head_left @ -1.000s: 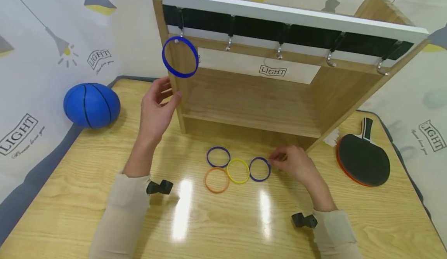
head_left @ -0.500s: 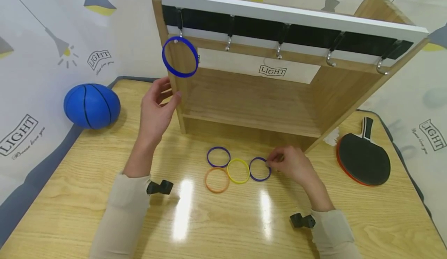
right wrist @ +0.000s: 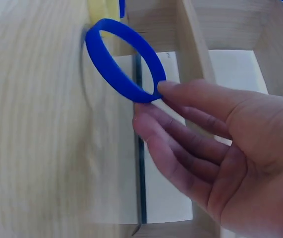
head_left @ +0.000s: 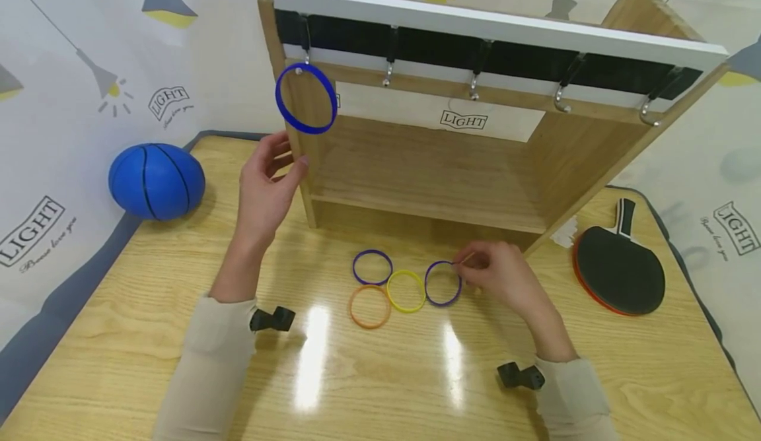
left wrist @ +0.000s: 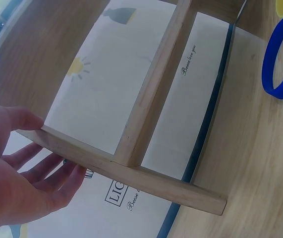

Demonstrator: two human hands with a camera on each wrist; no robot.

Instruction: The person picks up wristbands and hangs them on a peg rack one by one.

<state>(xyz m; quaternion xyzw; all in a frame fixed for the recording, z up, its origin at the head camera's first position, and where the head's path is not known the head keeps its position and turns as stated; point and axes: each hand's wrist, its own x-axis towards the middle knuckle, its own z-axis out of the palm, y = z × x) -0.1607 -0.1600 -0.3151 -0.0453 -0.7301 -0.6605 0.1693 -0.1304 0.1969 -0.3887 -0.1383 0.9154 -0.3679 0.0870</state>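
My right hand [head_left: 502,274] pinches the edge of a blue ring [right wrist: 114,69] between thumb and fingers. In the right wrist view that ring is tilted, its near side raised off the table. My left hand [head_left: 264,187] grips the left side panel of a wooden rack [left wrist: 131,171], thumb on one face and fingers on the other. Another blue ring [head_left: 306,131] hangs from the leftmost hook [head_left: 306,55] of the rack. On the table lie a yellow ring [head_left: 406,311], an orange ring [head_left: 370,327] and one more blue ring [head_left: 372,251].
Several other metal hooks [head_left: 473,91] line the rack's top bar with no rings on them. A blue ball [head_left: 156,181] sits at the table's left. At the right lies a black table tennis paddle [head_left: 619,271].
My right hand has closed on the right-hand blue ring and lifted its edge slightly from the table. The left hand has stayed on the rack.
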